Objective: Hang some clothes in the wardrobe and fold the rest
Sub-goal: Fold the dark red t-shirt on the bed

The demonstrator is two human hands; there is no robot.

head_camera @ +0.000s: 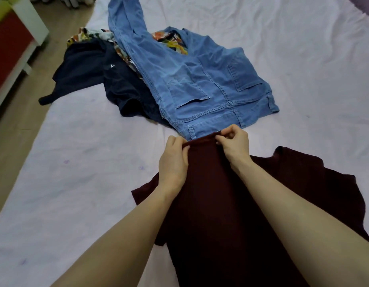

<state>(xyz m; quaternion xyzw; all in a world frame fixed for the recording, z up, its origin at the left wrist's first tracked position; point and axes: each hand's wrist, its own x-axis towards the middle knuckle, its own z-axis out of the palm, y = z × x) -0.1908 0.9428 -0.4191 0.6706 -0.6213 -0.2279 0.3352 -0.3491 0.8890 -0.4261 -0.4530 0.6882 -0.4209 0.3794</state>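
Both hands work on a dark red garment (231, 204) spread on the bed (75, 183) near its near edge. The left hand (174, 160) and the right hand (233, 143) each pinch the garment's far hem, close together, just beside the waistband of the jeans (200, 85). A navy top (96, 69) and a patterned piece (86, 35) lie toward the bed's left edge. This looks like the start of a fold; the next move likely calls for drawing the pinched hem back over the cloth while keeping it flat.
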